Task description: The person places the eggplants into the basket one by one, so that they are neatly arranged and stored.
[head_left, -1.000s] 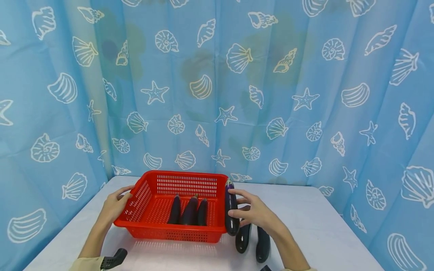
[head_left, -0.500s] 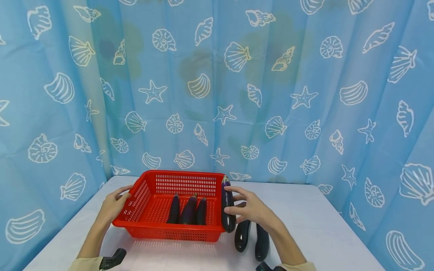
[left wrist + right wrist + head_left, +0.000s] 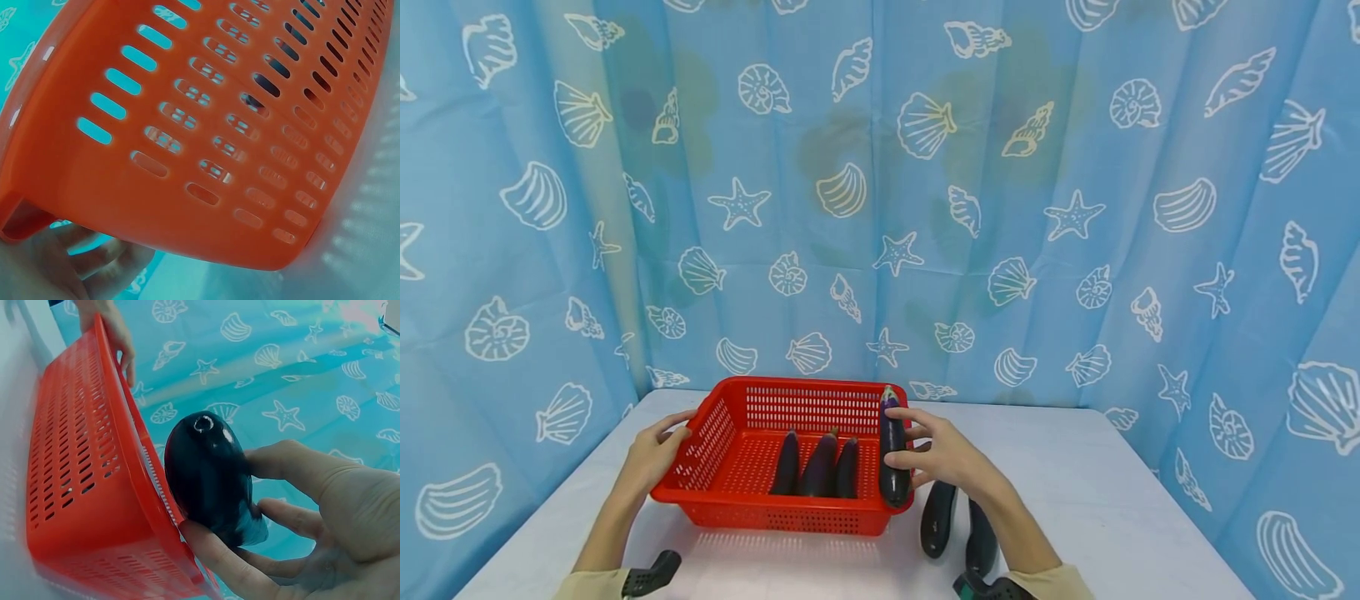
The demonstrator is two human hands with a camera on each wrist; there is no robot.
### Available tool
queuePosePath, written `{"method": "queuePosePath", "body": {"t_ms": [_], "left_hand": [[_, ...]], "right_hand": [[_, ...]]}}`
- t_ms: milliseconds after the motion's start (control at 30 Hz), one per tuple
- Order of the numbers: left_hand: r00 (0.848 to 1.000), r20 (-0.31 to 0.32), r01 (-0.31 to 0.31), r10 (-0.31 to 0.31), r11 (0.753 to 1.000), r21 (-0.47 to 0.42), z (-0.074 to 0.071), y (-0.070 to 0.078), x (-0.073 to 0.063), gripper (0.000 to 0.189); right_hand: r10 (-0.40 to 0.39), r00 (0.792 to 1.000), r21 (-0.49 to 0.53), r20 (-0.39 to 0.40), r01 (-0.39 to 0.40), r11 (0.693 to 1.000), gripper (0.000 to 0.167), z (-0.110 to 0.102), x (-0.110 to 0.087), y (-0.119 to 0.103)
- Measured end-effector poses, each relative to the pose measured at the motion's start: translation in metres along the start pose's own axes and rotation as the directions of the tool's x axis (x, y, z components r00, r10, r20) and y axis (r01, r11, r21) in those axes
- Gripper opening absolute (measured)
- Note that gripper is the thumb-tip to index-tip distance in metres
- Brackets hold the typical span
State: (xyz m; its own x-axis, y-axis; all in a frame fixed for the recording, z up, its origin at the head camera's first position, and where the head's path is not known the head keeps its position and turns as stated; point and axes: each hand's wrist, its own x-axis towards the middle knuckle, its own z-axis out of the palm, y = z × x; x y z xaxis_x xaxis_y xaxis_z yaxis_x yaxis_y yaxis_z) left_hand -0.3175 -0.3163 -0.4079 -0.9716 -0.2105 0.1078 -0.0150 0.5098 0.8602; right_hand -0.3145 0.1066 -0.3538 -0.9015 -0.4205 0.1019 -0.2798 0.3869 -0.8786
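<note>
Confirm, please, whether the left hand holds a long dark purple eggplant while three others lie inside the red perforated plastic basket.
Not quite: the head view shows the right hand holding the eggplant; three others lie inside the basket.

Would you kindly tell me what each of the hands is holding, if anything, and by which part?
The right hand holds an eggplant around its middle, between stem end and rounded tip; the left hand holds the red basket by its left-end rim.

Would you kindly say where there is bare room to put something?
Bare: the table right of the right forearm, and inside the red basket left of its three eggplants. Crowded: around the held eggplant and two loose eggplants.
</note>
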Motion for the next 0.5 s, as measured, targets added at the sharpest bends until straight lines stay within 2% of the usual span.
{"method": "queuePosePath", "body": {"t_ms": [500], "left_hand": [[1.000,0.003,0.011,-0.011,1.000,0.003,0.001,0.001,0.001,0.053]], "right_hand": [[0.030,0.999,-0.081,-0.022,-0.032,0.996,0.065,0.014,0.016,-0.013]]}}
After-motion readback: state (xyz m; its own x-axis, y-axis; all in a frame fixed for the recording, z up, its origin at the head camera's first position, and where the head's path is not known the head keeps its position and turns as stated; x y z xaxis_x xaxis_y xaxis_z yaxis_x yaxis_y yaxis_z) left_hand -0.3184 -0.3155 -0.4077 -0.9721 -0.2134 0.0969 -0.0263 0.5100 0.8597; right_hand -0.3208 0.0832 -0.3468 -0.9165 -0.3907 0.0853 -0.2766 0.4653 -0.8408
